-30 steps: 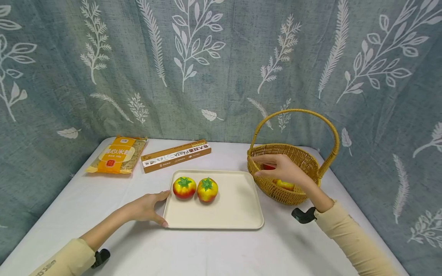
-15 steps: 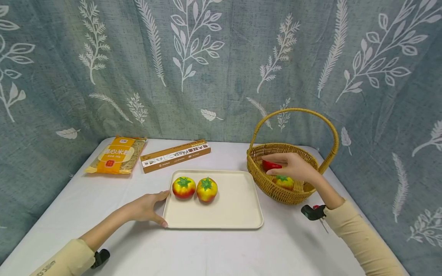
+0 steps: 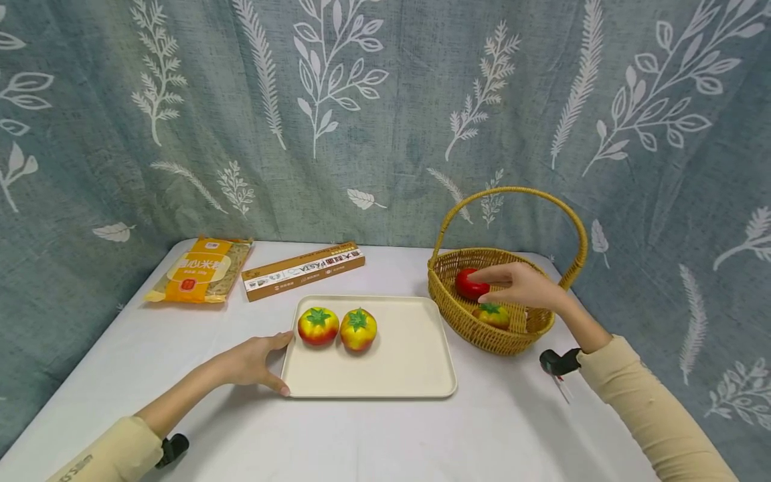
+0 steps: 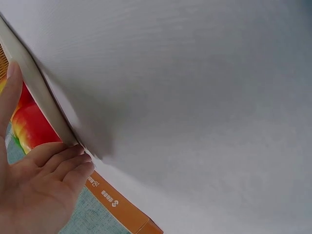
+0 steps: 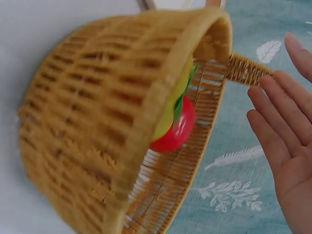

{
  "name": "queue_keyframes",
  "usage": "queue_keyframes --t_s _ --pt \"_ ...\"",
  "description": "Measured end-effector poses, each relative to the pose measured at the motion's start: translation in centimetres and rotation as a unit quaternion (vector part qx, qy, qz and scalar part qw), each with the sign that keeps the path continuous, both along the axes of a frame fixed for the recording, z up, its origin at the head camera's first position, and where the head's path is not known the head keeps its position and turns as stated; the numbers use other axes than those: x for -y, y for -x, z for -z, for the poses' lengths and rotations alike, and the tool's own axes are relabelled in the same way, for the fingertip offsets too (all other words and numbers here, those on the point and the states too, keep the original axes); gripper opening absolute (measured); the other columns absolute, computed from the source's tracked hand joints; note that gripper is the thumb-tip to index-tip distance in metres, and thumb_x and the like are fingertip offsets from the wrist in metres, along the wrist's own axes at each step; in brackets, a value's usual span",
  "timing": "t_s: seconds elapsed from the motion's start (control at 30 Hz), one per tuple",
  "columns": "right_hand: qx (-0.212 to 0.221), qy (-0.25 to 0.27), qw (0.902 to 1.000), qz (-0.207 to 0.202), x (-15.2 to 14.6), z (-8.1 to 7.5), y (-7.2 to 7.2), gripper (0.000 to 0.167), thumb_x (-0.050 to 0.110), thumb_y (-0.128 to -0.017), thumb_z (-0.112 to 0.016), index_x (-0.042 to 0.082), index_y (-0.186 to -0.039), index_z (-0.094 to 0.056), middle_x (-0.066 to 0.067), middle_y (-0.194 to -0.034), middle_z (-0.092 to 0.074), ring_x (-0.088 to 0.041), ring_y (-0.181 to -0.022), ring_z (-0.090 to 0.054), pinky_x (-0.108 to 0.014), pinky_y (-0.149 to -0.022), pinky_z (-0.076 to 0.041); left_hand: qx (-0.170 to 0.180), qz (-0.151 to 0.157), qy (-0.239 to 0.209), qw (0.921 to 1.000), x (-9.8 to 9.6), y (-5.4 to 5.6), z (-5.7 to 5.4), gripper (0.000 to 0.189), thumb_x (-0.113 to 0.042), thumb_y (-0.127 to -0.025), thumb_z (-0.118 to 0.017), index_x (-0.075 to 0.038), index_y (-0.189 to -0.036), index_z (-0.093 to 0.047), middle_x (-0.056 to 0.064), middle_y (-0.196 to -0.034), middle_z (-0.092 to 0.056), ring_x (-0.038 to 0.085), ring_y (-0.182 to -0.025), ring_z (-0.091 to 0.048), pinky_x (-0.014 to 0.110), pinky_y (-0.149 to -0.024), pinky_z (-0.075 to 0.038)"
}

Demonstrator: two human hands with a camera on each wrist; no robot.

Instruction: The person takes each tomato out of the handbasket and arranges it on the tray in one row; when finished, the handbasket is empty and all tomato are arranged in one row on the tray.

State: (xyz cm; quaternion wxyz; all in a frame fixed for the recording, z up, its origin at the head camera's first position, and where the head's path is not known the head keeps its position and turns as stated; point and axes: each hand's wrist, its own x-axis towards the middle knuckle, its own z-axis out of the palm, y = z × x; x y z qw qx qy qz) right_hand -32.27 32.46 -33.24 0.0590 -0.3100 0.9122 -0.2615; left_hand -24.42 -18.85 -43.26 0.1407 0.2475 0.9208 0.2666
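Observation:
My left hand [image 3: 253,361] rests at the left edge of a cream tray [image 3: 403,365], thumb and fingertips against its rim, fingers loosely extended. Two red-and-yellow tomato-like fruits [image 3: 318,326] with green leafy tops sit side by side on the tray's left half. Over a wicker basket [image 3: 490,343] hovers my right hand [image 3: 523,288], with nothing held and its fingers apart. Inside the basket lie a round red fruit [image 3: 470,286], partly behind the fingertips, and a yellow fruit [image 3: 495,317] with a green top. The right wrist view shows the extended fingers [image 5: 278,131] beyond the basket's rim.
The basket's tall arched handle [image 3: 512,190] rises above the right hand. At the back stand a brown pasta box [image 3: 304,271] and an orange-and-clear food bag [image 3: 201,271]. A patterned curtain [image 3: 361,120] borders the white table.
My right hand has drawn back rightward from the basket's left side, and more of the red and yellow fruits shows. The left hand stays at the tray. The head view has shifted slightly.

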Motion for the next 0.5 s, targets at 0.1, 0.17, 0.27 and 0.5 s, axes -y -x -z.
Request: queue_keyframes --t_s 0.1,0.17,0.27,0.5 --pt "0.016 -0.004 0.9999 -0.003 -0.4 -0.3 0.1 0.048 0.034 -0.086 -0.073 0.016 -0.129 -0.062 -0.009 -0.128 -0.062 -0.028 -0.119 -0.057 -0.048 -0.093 -0.050 -0.001 0.001 -0.001 1.0000 0.0 0.0 0.0 0.109 -0.041 -0.062 -0.089 0.014 -0.141 -0.037 0.029 -0.145 -0.037 0.044 -0.134 -0.034 0.054 -0.109 -0.030" --pt "0.037 0.003 0.9993 -0.009 -0.6 -0.6 0.2 0.047 0.030 -0.087 -0.072 0.014 -0.130 -0.062 -0.009 -0.129 -0.061 -0.031 -0.121 -0.055 -0.050 -0.096 -0.048 -0.001 0.002 -0.002 1.0000 0.0 0.1 0.0 0.109 -0.040 -0.062 -0.089 0.014 -0.140 -0.037 0.029 -0.145 -0.037 0.044 -0.134 -0.034 0.054 -0.109 -0.030" --pt "0.067 0.011 0.9976 -0.014 -0.7 -0.9 0.3 0.047 0.025 -0.087 -0.072 0.009 -0.131 -0.060 -0.012 -0.130 -0.060 -0.035 -0.124 -0.052 -0.051 -0.099 -0.045 -0.003 0.003 -0.001 1.0000 0.0 0.1 0.0 0.109 -0.040 -0.062 -0.089 0.014 -0.140 -0.037 0.029 -0.145 -0.037 0.044 -0.134 -0.034 0.054 -0.109 -0.030" --pt "0.110 -0.016 0.9937 -0.007 -1.4 -0.3 1.2 0.055 0.024 -0.086 -0.073 0.001 -0.133 -0.056 -0.021 -0.133 -0.056 -0.038 -0.124 -0.051 -0.051 -0.101 -0.044 -0.001 0.004 -0.003 1.0000 0.0 0.1 0.1 0.109 -0.040 -0.061 -0.089 0.014 -0.140 -0.037 0.029 -0.145 -0.037 0.044 -0.134 -0.035 0.054 -0.109 -0.030"
